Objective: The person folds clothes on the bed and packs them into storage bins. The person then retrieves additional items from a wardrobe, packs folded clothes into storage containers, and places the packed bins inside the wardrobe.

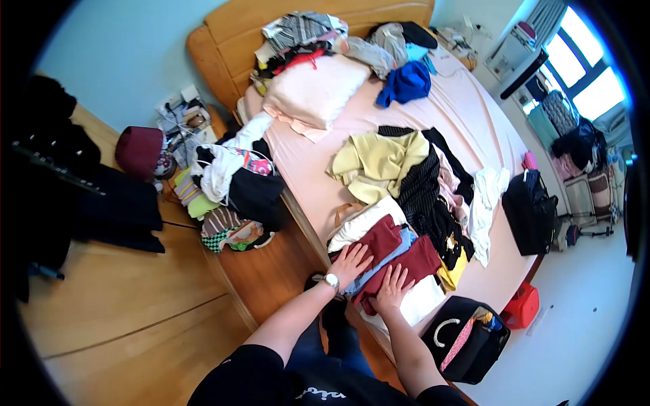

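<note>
My left hand (350, 266), with a watch at the wrist, lies flat on a maroon garment (416, 262) near the bed's edge. My right hand (392, 288) rests on the same maroon cloth, fingers spread. Between the hands runs a light blue strip of fabric (384, 260); whether it is a separate garment I cannot tell. White cloth (423, 304) shows beneath on the right, and a white garment (365, 229) lies just behind. Beyond it are a beige-yellow garment (382, 162), a black pinstriped garment (421, 186) and a yellow piece (452, 272).
A pink pillow (318, 88) and heaped clothes (301, 34) lie by the headboard (233, 34). A black open bag (467, 342) stands at the lower right, beside a red container (521, 304). More clothes (254, 189) are piled left of the bed. A black bag (530, 213) sits on its right edge.
</note>
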`<state>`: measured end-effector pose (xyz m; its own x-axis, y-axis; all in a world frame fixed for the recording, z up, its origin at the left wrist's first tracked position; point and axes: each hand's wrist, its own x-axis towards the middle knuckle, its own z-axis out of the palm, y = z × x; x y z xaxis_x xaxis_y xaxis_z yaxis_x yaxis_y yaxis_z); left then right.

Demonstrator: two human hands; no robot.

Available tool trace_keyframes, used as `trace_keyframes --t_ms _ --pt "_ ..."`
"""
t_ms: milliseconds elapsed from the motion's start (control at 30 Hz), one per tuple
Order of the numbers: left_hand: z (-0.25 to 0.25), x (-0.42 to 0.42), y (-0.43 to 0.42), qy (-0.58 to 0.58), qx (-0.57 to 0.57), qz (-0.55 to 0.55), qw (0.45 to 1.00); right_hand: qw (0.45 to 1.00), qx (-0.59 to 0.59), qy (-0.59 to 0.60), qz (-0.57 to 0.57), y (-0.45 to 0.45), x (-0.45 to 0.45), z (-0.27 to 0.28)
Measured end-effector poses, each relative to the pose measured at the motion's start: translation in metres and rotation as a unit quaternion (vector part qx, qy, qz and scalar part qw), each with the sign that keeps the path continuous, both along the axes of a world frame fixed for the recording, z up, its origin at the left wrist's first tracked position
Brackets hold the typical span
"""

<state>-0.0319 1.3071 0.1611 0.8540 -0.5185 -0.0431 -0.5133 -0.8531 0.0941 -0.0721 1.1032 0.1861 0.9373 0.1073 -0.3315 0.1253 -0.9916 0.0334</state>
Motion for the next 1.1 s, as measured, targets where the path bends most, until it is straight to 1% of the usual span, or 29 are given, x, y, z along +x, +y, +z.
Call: trace_keyframes --t_ms 100,133,167,200,233,267,300,333,367,400,433,500,533,633,667,700,733,767,800,833,867,900,933,967,1000,1033,1067,1100 --pt "0.050 -0.050 0.030 0.049 -0.107 0.033 0.993 0.997 0.053 0.047 -0.016 0.001 -0.008 0.041" --pt "0.068 -0.074 0.041 0.064 -0.128 0.057 0.988 0.996 0.086 0.005 -0.016 -0.003 -0.018 0.045" --pt "0.076 -0.103 0.052 0.069 -0.148 0.100 0.981 0.992 0.124 -0.035 -0.002 -0.004 -0.025 0.046" --pt "0.068 -0.137 0.065 0.100 -0.179 0.148 0.967 0.983 0.177 -0.047 0.025 0.000 -0.029 0.064" --pt "0.061 -0.175 0.079 0.128 -0.213 0.204 0.947 0.976 0.201 -0.061 0.050 0.005 -0.034 0.067" --pt "0.069 -0.213 0.092 0.195 -0.201 0.279 0.918 0.967 0.226 -0.077 0.087 0.013 -0.041 0.069" --pt "0.077 -0.247 0.105 0.257 -0.200 0.351 0.878 0.956 0.250 -0.085 0.129 0.021 -0.047 0.060" --pt "0.074 -0.282 0.116 0.272 -0.202 0.418 0.843 0.928 0.323 -0.033 0.184 0.029 -0.049 0.027" --pt "0.066 -0.320 0.120 0.290 -0.209 0.474 0.805 0.895 0.382 0.024 0.229 0.045 -0.050 0.026" --pt "0.056 -0.356 0.131 0.255 -0.239 0.517 0.781 0.869 0.403 0.144 0.248 0.068 -0.048 0.021" --pt "0.053 -0.389 0.136 0.221 -0.267 0.549 0.760 0.837 0.410 0.260 0.253 0.108 -0.055 0.042" --pt "0.081 -0.431 0.142 0.111 -0.335 0.642 0.681 0.745 0.442 0.280 0.415 0.183 -0.067 0.079" --pt "0.114 -0.437 0.145 0.101 -0.383 0.695 0.600 0.722 0.429 0.288 0.460 0.225 -0.072 0.097" --pt "0.118 -0.465 0.152 -0.121 -0.547 0.713 0.421 0.652 0.399 0.290 0.576 0.358 -0.094 0.137" --pt "0.118 -0.473 0.157 -0.157 -0.523 0.731 0.410 0.613 0.464 0.256 0.586 0.397 -0.113 0.181" --pt "0.122 -0.481 0.165 -0.194 -0.522 0.730 0.397 0.565 0.504 0.272 0.594 0.440 -0.130 0.193" --pt "0.127 -0.487 0.172 -0.234 -0.521 0.727 0.382 0.542 0.505 0.268 0.615 0.480 -0.145 0.203" --pt "0.130 -0.490 0.173 -0.274 -0.520 0.724 0.361 0.531 0.497 0.303 0.616 0.520 -0.158 0.209" --pt "0.128 -0.492 0.173 -0.299 -0.518 0.723 0.345 0.542 0.479 0.341 0.601 0.544 -0.174 0.237" --pt "0.126 -0.496 0.174 -0.334 -0.510 0.725 0.320 0.532 0.491 0.323 0.609 0.571 -0.187 0.231" --pt "0.126 -0.506 0.169 -0.369 -0.496 0.733 0.285 0.532 0.489 0.298 0.624 0.586 -0.200 0.242" --pt "0.135 -0.512 0.158 -0.360 -0.477 0.759 0.259 0.525 0.473 0.251 0.661 0.589 -0.211 0.260" --pt "0.148 -0.516 0.151 -0.345 -0.463 0.782 0.232 0.478 0.520 0.304 0.640 0.598 -0.222 0.241" --pt "0.157 -0.525 0.142 -0.330 -0.451 0.803 0.209 0.467 0.501 0.342 0.643 0.593 -0.230 0.234" --pt "0.152 -0.537 0.129 -0.342 -0.442 0.810 0.176 0.475 0.449 0.426 0.626 0.589 -0.240 0.213" --pt "0.141 -0.543 0.113 -0.349 -0.437 0.816 0.146 0.446 0.427 0.500 0.607 0.573 -0.253 0.189" --pt "0.132 -0.551 0.102 -0.352 -0.434 0.820 0.123 0.398 0.371 0.535 0.646 0.563 -0.271 0.164" --pt "0.130 -0.551 0.084 -0.373 -0.409 0.827 0.095 0.348 0.318 0.563 0.679 0.544 -0.285 0.162"
